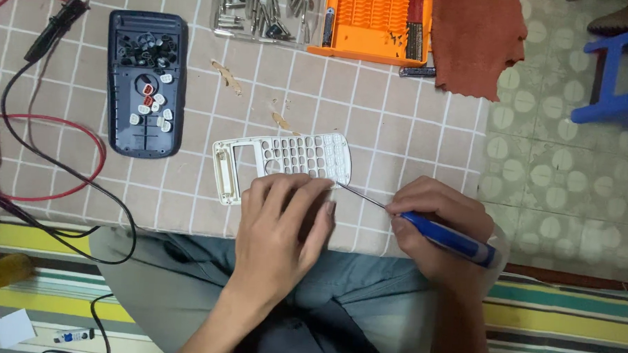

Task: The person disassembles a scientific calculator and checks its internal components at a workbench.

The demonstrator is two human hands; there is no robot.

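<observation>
We have the white calculator front shell (pixel 283 161) lying flat on the tiled tabletop (pixel 413 138), just in front of us near its near edge. Our left hand (pixel 281 231) lies flat over the shell's lower edge, fingers together and pressing it down; it holds the shell in place rather than gripping it. Our right hand (pixel 441 226) is closed around the blue handle of a screwdriver (pixel 423 225), whose thin metal shaft reaches left so that its tip touches the shell's right end.

The disassembly looks well along, in our judgement. The shell is already bare: its key openings and display window are empty holes. The dark back cover (pixel 146 83) lies apart on the left of the tabletop, serving as a dish for the loose keys (pixel 150 80), dark ones heaped at its upper end, white and a couple of orange ones lower down. What seems left is the fine work at the shell's right end, where the tip is set; what exactly it bears on there is too small to tell.

Beyond the shell stand a clear box of metal bits (pixel 264 11) and an orange bit holder (pixel 371 22), with a rust-coloured cloth (pixel 475 39) beside it. Red and black test leads (pixel 50 160) loop over the left of the tabletop.
</observation>
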